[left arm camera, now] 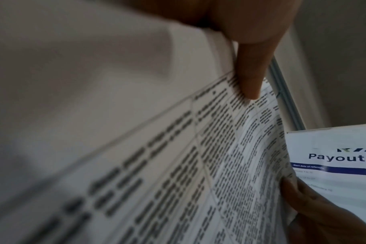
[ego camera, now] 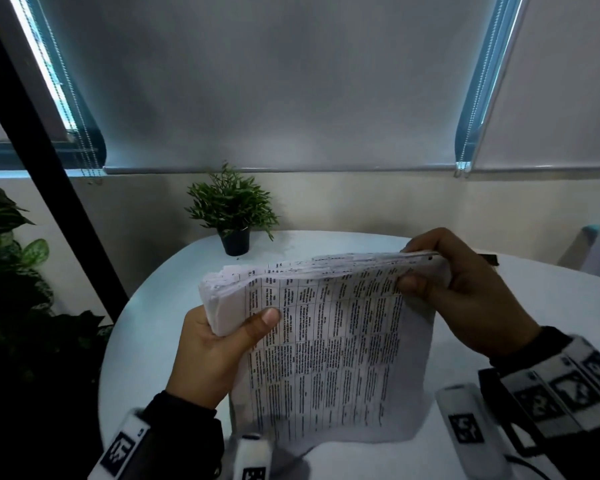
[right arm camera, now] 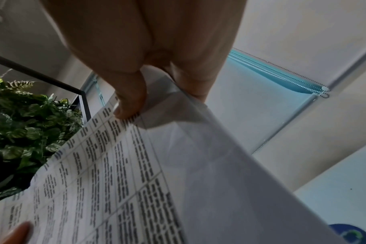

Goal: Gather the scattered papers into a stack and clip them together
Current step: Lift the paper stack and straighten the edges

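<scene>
Bare surface of the round white table [ego camera: 551, 306] lies open at 3 o'clock and 9 o'clock of the held-up stack of printed white papers [ego camera: 333, 344]. A small green plant in a black pot [ego camera: 234, 216] stands at 11 o'clock, a dark flat object [ego camera: 489, 259] at 2 o'clock.

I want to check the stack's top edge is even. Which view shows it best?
The head view: the paper stack shows whole, its top edge ragged at the left, between left hand and right hand. Both wrist views show only blurred close-ups of the front sheet.
</scene>
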A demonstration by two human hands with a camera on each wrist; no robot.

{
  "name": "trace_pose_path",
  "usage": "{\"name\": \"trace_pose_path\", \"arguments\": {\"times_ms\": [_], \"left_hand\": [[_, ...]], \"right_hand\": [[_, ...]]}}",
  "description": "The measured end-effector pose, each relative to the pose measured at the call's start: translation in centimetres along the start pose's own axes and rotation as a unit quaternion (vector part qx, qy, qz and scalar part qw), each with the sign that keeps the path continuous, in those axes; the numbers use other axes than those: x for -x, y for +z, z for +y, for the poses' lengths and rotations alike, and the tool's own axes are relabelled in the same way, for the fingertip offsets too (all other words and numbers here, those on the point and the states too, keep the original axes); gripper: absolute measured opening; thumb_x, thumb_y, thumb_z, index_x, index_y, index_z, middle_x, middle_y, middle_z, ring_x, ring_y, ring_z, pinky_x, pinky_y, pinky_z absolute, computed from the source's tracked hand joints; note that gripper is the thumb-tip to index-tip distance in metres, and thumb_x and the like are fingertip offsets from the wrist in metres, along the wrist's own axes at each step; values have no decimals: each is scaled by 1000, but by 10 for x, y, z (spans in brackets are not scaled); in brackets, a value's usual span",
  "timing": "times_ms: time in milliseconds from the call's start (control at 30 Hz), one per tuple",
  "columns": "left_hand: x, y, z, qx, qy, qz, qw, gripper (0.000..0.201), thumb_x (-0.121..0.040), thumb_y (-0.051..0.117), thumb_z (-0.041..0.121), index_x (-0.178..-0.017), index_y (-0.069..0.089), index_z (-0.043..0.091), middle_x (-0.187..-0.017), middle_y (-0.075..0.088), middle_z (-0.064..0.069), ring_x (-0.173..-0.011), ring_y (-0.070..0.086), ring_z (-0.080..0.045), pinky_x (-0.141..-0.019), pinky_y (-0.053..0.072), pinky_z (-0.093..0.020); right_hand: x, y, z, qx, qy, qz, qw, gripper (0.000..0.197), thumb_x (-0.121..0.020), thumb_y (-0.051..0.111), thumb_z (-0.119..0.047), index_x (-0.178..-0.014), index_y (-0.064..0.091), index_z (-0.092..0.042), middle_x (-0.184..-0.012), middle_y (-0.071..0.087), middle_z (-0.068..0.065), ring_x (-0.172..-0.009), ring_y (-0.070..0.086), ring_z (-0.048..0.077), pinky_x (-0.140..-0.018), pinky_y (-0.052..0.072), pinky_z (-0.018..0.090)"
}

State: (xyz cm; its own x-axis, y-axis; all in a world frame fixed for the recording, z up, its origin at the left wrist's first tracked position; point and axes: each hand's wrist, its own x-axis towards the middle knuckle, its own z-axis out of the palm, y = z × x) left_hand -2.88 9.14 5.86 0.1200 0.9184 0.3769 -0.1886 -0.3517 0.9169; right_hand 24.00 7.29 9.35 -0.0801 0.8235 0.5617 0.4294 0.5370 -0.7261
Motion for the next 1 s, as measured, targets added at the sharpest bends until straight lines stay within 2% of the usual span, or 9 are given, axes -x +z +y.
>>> {"name": "trace_pose_path", "arguments": {"times_ms": [167,267,400,467,567,667,767,867,1000], "left_hand": [[0,1,3,-13,-11,8,1000,40,-44,89,46,-81,78,38,-87,77,4,-79,74,-17,-63,59,-25],[-1,4,2,-10,-15,23,1000,28,-57,86,24,-79,78,40,-86,77,7,-81,74,-17,-68,60,-26],[-1,10,2,-5,-6,11,1000,34,-57,84,22,-81,76,44,-86,77,9,-82,74,-15,-73,60,-28],[-1,11,3,11,6,3,1000,34,-56,90,20,-78,77,44,-83,77,9,-78,74,-13,-68,60,-25],[0,8,2,18,36,-7,999,30,-53,82,31,-80,77,42,-82,77,10,-76,73,-9,-64,55,-17],[-1,8,-1,3,37,-2,999,34,-48,76,38,-81,76,44,-83,76,13,-78,73,-7,-64,53,-15],[-2,10,-3,-4,53,-6,999,33,-45,75,28,-77,77,29,-80,76,13,-74,72,-4,-62,52,-13],[-2,10,-3,-24,66,-3,998,40,-52,78,22,-91,70,26,-82,76,13,-75,72,-5,-62,52,-13],[-1,11,-2,-33,64,-3,997,46,-62,81,-6,-90,64,26,-75,72,26,-72,69,6,-61,49,-6]], "right_hand": [[-2,-2,-7,21,24,-10,999,45,-64,61,-73,-90,56,-37,-90,65,-5,-82,62,11,-69,51,22],[-7,-5,-26,158,54,-24,986,44,-72,60,-64,-107,55,-37,-104,62,-15,-97,58,4,-83,48,18],[-17,17,-77,332,-110,62,935,74,-84,43,-49,-146,26,-13,-150,30,-2,-140,24,15,-116,19,30],[-15,49,-91,334,-159,24,929,71,-88,40,-46,-146,26,-6,-149,27,0,-140,23,20,-118,15,31],[-11,81,-89,367,-146,-142,908,72,-87,33,-57,-142,36,-10,-140,47,4,-128,40,18,-110,33,43],[-16,78,-96,307,-115,-85,941,68,-91,35,-53,-142,34,-9,-140,46,4,-129,38,15,-113,26,34],[-15,88,-98,350,-137,-142,916,68,-87,37,-53,-136,44,-6,-129,56,7,-117,50,21,-104,35,32],[-15,90,-96,316,-119,-104,935,68,-87,42,-51,-138,41,-5,-134,51,6,-125,44,20,-111,27,30],[-12,90,-92,324,-163,-148,920,67,-85,49,-47,-137,42,-5,-135,51,6,-126,43,20,-113,20,27]]}}
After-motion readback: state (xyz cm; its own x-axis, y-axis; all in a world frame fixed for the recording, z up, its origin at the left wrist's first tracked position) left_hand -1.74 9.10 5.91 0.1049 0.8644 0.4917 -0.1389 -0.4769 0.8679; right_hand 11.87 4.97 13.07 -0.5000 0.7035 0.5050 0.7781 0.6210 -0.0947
